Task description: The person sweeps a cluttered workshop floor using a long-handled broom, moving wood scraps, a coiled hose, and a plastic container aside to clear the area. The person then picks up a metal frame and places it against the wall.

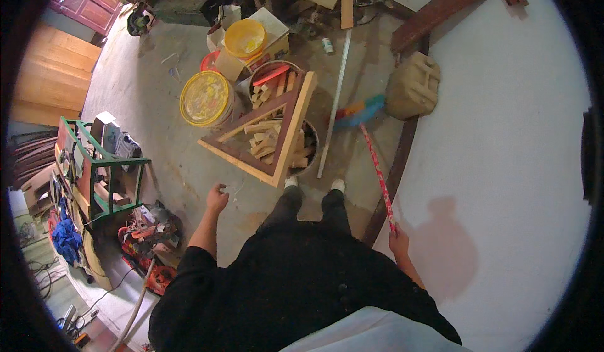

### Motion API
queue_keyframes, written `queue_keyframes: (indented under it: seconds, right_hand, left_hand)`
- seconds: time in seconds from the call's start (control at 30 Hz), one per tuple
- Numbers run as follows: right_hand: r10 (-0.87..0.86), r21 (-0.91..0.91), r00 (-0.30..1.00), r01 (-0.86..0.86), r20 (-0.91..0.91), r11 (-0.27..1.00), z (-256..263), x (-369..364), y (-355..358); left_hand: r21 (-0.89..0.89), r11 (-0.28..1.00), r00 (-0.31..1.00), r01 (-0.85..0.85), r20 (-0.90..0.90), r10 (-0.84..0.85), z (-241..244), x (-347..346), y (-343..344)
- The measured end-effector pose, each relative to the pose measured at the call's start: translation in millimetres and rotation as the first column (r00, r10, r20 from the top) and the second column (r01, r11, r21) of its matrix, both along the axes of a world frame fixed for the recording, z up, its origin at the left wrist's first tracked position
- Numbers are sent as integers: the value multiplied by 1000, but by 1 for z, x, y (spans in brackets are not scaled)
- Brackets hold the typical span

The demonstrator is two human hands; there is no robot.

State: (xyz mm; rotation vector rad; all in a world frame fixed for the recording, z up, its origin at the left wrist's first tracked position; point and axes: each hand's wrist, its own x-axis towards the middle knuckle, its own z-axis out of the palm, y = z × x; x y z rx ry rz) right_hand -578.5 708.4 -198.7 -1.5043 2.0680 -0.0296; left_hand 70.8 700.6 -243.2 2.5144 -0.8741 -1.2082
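Observation:
My right hand (399, 241) grips the red patterned handle of a broom (376, 165). The blue, red and orange broom head (361, 111) is blurred, low over the concrete floor between a long metal strip (336, 99) and the wall. My left hand (218, 198) hangs to the left of my legs with fingers loosely curled; nothing shows in it. Ahead of my feet, a triangular wooden frame (295, 130) rests over a round bucket (315, 151) of wood offcuts (265, 146).
A lidded yellow bucket (206, 98) and an open yellow tub (245, 38) stand beyond the frame. A tan jerrycan (414, 85) sits against the wall at right. Leftward are a green metal stand (118, 162) and a pile of red power tools (151, 253). A small bottle (327, 46) lies farther ahead.

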Motion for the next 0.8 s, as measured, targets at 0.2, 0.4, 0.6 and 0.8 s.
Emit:
queue_keyframes:
  seconds: [0.2, 0.4, 0.6, 0.8]
  right_hand:
    - [-42, -132, 998, 48, 47, 990, -44, 26, -118]
    - [-39, -104, 993, 51, 115, 993, -107, 57, -311]
    - [-136, -206, 979, 166, 149, 965, -214, 37, -454]
    - [-45, -60, 981, 57, 187, 997, -235, 37, -460]
  left_hand:
    - [45, 999, 1000, 8, 9, -8, 19, -14, 7]
    - [177, 975, 991, -131, -8, 134, 45, -47, 64]
    - [221, 926, 945, -306, -48, 324, 34, -82, 138]
    - [409, 877, 952, -250, -63, 301, 27, -137, 182]
